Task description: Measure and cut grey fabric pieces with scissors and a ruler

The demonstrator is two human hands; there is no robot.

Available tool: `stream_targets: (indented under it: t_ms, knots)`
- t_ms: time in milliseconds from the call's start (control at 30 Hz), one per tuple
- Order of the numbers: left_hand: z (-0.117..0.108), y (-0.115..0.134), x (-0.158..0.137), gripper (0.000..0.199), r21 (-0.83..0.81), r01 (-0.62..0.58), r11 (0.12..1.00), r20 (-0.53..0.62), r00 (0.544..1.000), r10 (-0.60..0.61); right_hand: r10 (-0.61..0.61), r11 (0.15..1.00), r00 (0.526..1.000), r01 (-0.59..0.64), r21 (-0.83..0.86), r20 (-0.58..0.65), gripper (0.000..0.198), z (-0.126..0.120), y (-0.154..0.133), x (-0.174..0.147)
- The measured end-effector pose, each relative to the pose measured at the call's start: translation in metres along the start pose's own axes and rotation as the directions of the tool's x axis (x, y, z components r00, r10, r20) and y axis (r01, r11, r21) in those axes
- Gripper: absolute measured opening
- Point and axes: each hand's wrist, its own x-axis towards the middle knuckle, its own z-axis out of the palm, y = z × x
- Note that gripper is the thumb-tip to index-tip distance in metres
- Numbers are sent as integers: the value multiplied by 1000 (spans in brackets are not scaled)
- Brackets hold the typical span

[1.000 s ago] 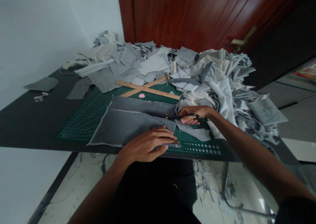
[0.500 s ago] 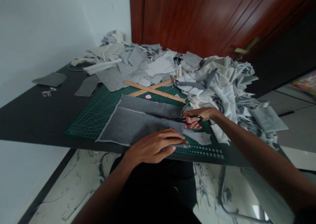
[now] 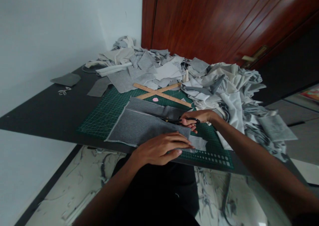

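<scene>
My right hand [image 3: 193,118] grips a pair of black-handled scissors [image 3: 171,120], whose blades lie in the dark grey fabric [image 3: 139,126]. A cut runs from the fabric's right side along a pale line that continues toward its left edge. My left hand [image 3: 165,148] rests flat on the near right part of the fabric, fingers stretched out and pointing right. Beneath the fabric lies a green cutting mat [image 3: 93,119] with a printed grid. A paler scrap [image 3: 199,143] sits just right of my left fingertips.
Two wooden rulers [image 3: 171,97] cross beyond the fabric, near a pink piece of chalk [image 3: 155,100]. A heap of grey and white cloth [image 3: 224,80] covers the table's back and right. Loose grey pieces [image 3: 66,80] lie at left on the dark table [image 3: 50,116].
The scissors have moved farther left along the pale line relative to the fabric, lengthening the cut. The whole view has shifted, so the table sits more to the right. My left hand stays on the fabric.
</scene>
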Motion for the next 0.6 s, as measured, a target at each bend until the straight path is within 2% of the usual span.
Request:
stream_targets:
  t_ms: [200,300,467,600]
  knots:
    - [0,-1,0,41,-2,8,1000,13,1000,-8,-35,996,998,31,-81,-46,69,2,6,1]
    - [0,-1,0,41,-3,13,1000,22,1000,-13,-55,998,996,53,-25,-75,66,6,8,2]
    - [-1,0,0,41,-3,19,1000,26,999,-19,-63,995,997,67,76,-52,65,9,8,4]
    - [-2,1,0,41,-10,28,1000,25,999,-27,-69,995,997,72,73,-43,65,8,7,5]
